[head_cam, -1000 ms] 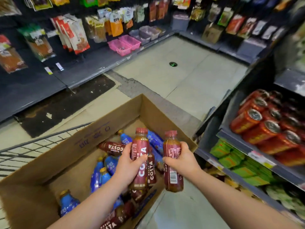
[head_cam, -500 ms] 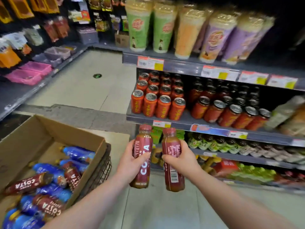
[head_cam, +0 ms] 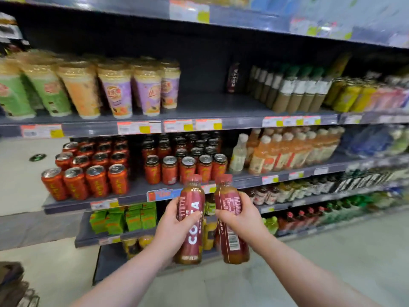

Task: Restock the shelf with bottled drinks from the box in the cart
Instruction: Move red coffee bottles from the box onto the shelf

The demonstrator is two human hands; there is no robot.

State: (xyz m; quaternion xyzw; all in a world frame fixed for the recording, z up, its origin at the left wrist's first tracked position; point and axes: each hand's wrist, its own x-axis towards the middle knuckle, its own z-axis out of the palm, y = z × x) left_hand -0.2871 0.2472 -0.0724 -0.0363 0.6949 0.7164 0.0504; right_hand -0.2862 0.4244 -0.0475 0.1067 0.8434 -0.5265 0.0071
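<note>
Each hand gripped one upright Costa bottle: left hand point(head_cam: 171, 227) round the left bottle point(head_cam: 190, 220), right hand point(head_cam: 243, 218) round the right bottle point(head_cam: 230, 220), below the shelf point(head_cam: 199, 111).

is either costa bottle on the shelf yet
No, the left hand grips one Costa bottle and the right hand grips the other Costa bottle, both in front of the shelf.
</note>
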